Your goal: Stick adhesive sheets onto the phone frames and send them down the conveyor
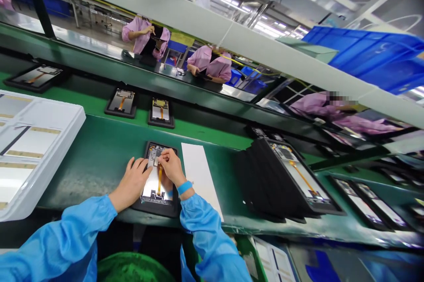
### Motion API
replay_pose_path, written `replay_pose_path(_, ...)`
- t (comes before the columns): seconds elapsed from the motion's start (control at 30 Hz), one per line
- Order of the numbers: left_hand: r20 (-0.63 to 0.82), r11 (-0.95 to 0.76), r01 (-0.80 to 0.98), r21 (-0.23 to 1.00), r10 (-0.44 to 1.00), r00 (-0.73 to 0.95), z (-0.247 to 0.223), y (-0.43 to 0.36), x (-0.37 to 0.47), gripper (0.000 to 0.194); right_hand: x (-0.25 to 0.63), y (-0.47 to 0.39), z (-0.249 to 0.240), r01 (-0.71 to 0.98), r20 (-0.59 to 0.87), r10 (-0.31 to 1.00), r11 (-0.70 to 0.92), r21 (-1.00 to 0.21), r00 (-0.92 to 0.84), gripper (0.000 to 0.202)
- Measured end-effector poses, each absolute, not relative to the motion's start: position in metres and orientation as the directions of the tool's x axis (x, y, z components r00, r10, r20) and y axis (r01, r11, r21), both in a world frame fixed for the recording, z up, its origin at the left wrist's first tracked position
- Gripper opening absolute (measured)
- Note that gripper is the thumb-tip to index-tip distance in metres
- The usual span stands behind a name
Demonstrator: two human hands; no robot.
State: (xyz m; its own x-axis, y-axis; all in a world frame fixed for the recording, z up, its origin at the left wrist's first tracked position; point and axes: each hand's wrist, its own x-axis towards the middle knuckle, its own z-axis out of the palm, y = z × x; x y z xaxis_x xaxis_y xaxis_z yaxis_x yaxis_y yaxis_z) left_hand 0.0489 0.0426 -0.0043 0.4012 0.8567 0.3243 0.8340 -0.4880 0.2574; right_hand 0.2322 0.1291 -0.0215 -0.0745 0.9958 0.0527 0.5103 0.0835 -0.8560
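Right hand [171, 166] is bent in with thumb and fingertips drawn close together, right around the upper end of a flat orange ribbon cable [160, 181]; can't tell if it's actually gripping the cable or some tiny part there. Left hand [131, 185] is loosely spread, nothing grasped, fingertips resting on the left side of a flat rectangular device with a silvery plate and exposed circuit board [151, 187]. That device sits in a black tray on the dark green work surface [96, 154], straight in front of the person, between both hands. There's a stretchy-looking blue band [184, 187] around the right wrist, just above the blue sleeve.

Just right of the device lies a long white rectangular sheet [201, 176], and further right there's a leaning stack of black trays [265, 180] with a similar device on top. Way over left is a big white plastic tray [73, 125] holding flat silvery panels.
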Motion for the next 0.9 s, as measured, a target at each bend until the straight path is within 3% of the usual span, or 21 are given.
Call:
replay_pose_path(0.33,0.305,-0.499,0.839,0.219,0.851,0.427,-0.003,0.061,0.062,0.039,0.230,0.126,-0.008,0.612,0.050,0.994,0.100,-0.784,-0.098,0.011)
replay_pose_path(0.6,0.286,-0.484,0.851,0.204,0.861,0.421,0.005,0.062,0.071,0.037,0.234,0.126,-0.017,0.761,0.198,0.965,0.259,-0.595,-0.173,0.012)
replay_pose_path(0.73,0.285,-0.472,0.857,0.208,0.867,0.408,0.009,0.067,0.069,0.041,0.234,0.135,-0.013,0.812,0.175,0.964,0.262,-0.522,-0.198,0.008)
replay_pose_path(0.9,0.275,-0.427,0.868,0.254,0.892,0.359,0.006,0.068,0.069,0.031,0.237,0.140,-0.010,0.830,0.184,0.963,0.264,-0.491,-0.198,0.016)
